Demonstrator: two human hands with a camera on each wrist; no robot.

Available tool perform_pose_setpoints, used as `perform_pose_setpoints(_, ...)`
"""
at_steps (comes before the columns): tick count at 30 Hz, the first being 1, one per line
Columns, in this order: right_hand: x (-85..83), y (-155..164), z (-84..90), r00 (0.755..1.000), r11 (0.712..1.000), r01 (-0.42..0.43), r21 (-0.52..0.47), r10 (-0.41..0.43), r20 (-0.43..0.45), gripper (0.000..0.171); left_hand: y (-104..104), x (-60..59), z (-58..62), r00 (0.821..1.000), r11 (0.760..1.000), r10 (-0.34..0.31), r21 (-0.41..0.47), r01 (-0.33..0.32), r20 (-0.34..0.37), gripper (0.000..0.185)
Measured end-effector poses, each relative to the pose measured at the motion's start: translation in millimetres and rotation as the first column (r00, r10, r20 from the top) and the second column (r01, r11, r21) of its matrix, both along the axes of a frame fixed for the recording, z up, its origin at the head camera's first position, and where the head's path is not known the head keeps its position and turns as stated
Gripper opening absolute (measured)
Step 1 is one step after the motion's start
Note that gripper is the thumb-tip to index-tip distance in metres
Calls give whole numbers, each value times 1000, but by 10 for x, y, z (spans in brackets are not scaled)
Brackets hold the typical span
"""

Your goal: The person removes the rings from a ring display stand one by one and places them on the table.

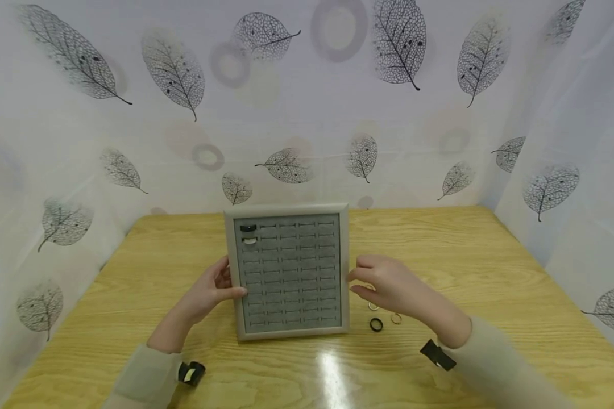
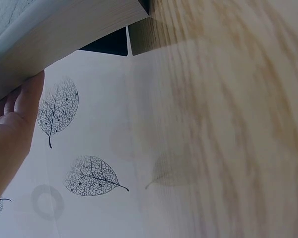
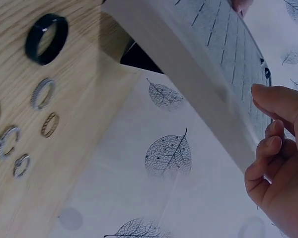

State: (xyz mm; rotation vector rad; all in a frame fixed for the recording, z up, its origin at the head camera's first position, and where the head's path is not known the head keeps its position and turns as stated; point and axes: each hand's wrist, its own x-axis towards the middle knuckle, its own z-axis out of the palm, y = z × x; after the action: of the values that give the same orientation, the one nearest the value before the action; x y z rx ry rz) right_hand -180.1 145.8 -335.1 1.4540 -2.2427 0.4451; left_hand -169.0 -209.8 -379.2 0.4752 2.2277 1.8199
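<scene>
A grey ring display board (image 1: 290,295) with rows of slots and a pale frame stands tilted back on the table. A black ring (image 1: 248,228) and a silver-coloured ring (image 1: 249,241) sit in its upper left slots. My left hand (image 1: 204,289) grips the frame's left side, thumb on the front, fingers behind. Beside the right edge is my right hand (image 1: 389,284), fingers loosely curled. In the right wrist view its thumb (image 3: 273,99) overlaps the board's front, and no ring shows between the fingers.
On the table right of the board lie a wide black ring (image 3: 34,43), a gold-coloured ring (image 3: 44,130) and several silver-coloured rings (image 3: 36,94). A black stand (image 3: 141,58) shows behind the board. Leaf-patterned cloth (image 1: 307,113) encloses the wooden table (image 1: 174,244) at the back and sides.
</scene>
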Motion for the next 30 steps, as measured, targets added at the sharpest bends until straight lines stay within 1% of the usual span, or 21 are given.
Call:
perform_pose_setpoints(9,-90,-398,202,996,991,-79,-105,75,-44,15,5,-8,2,1000,1000,-3,-2,3,1,75)
perform_pose_setpoints(15,-182,-685,292,987,977,-137,-164,120,-110,13,2,-6,11,1000,1000,1,-4,-1,3,74)
perform_pose_setpoints(17,-212,-777,312,984,973,-137,-184,112,-140,12,-1,-8,11,1000,1000,3,1,-3,4,74)
perform_pose_setpoints(22,-258,-986,361,983,969,-110,-222,74,-168,10,-2,-10,8,1000,1000,-1,11,1,10,76)
perform_pose_setpoints(26,-290,-1157,394,978,962,-113,-247,64,-198,8,-2,-15,-4,1000,999,-24,38,23,14,75)
perform_pose_setpoints(30,-322,-1315,416,975,957,-106,-270,46,-217,8,-14,-21,-24,999,997,-49,67,50,-10,73)
